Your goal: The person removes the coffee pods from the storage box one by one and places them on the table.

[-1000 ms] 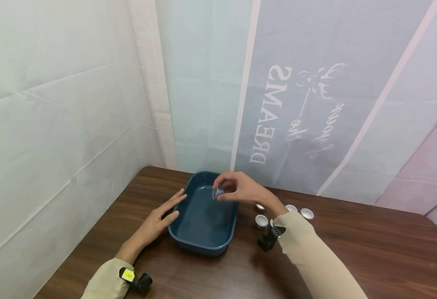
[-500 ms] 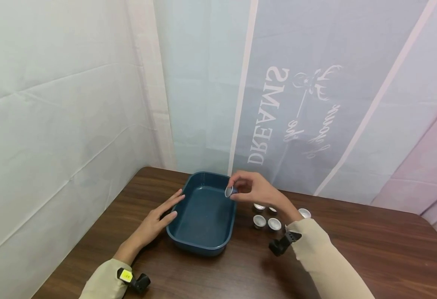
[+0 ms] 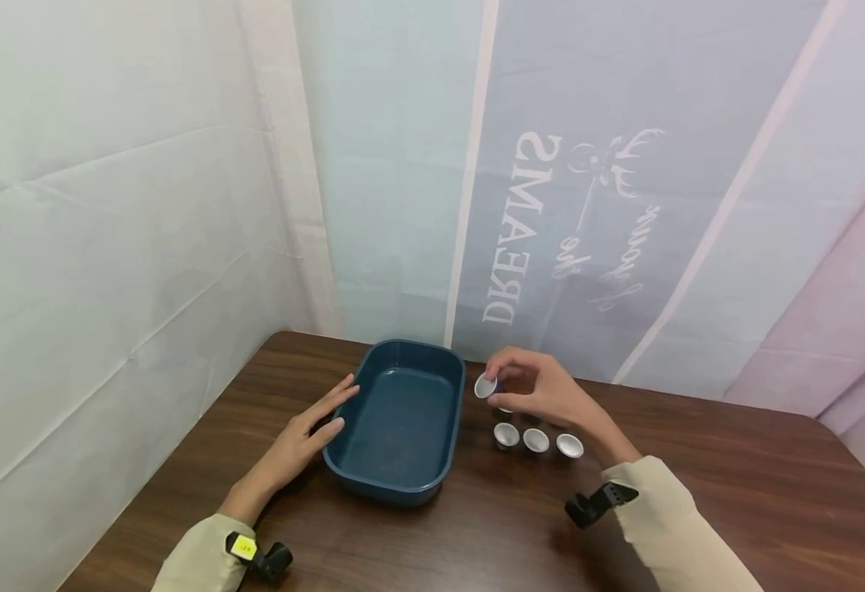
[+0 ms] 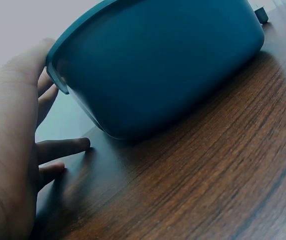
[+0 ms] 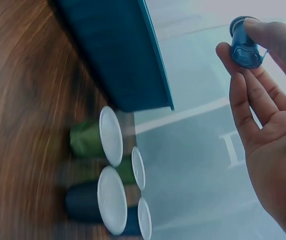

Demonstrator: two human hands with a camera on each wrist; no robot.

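My right hand [image 3: 539, 386] pinches a blue coffee capsule [image 3: 485, 386] between thumb and fingers, just right of the basin and above the table. In the right wrist view the capsule [image 5: 245, 45] is shiny blue, with its rim up by the thumb. The deep teal plastic basin [image 3: 399, 489] has nothing visible inside. My left hand [image 3: 295, 444] rests against its left rim, fingers outstretched; in the left wrist view two fingertips hang low beside the basin wall [image 4: 152, 70]. Below the right hand, silver-lidded capsules [image 3: 536, 441] stand lid up in a row.
Behind the front row are more capsules, partly hidden by the right hand. In the right wrist view a green capsule [image 5: 86, 139] stands beside a dark one [image 5: 83, 201]. A printed cloth [image 3: 395, 205] hangs behind the brown wooden table [image 3: 699, 485].
My right hand has moved right, from over the basin to beyond its right rim, still pinching the blue capsule. More of the standing capsules show now. My left hand stays at the basin's rim.
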